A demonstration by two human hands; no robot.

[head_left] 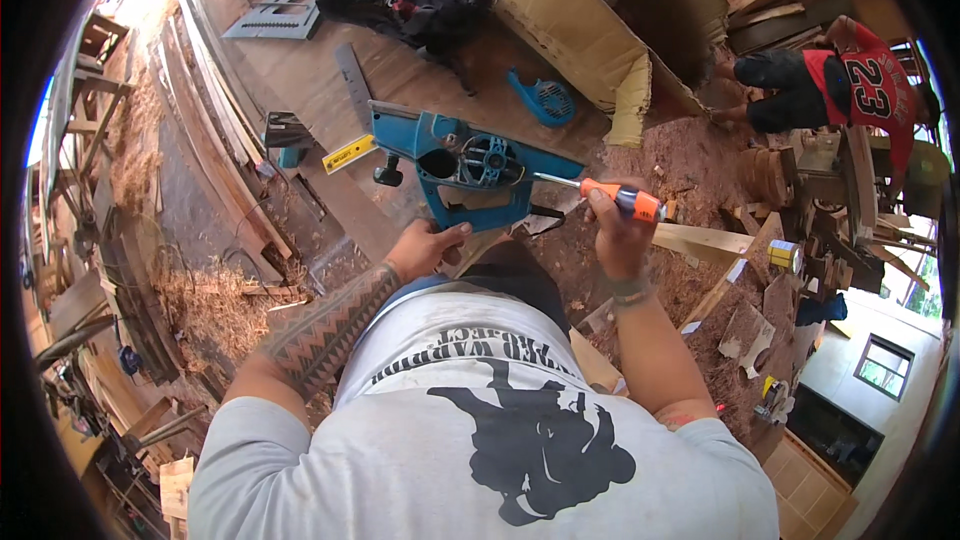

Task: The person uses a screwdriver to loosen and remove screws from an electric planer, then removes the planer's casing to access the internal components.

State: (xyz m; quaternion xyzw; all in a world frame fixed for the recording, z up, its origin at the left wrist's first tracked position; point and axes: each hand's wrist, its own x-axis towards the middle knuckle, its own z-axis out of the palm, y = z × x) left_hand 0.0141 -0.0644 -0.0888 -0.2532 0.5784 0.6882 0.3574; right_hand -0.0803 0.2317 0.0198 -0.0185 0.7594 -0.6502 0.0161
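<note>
A blue electric hand planer [480, 165] lies across the board in front of me, its side opened so that the drive wheel shows. At its lower left, my left hand [430, 248] holds the planer by the handle, fingers bent and thumb along it. My right hand [620, 230] grips a screwdriver [622, 199] with an orange and black handle. The shaft points left, and its tip reaches the planer's open side; whether it touches a screw is too small to tell. Beyond the planer rests a loose blue vented cover [543, 98].
A yellow-handled try square [350, 154] lies left of the planer. Farther back are a black bag [400, 0] and an open cardboard box [575, 25]. Long boards [215, 140] run along the left. At the upper right, a person in red [865, 85] bends among timber; shavings cover the ground.
</note>
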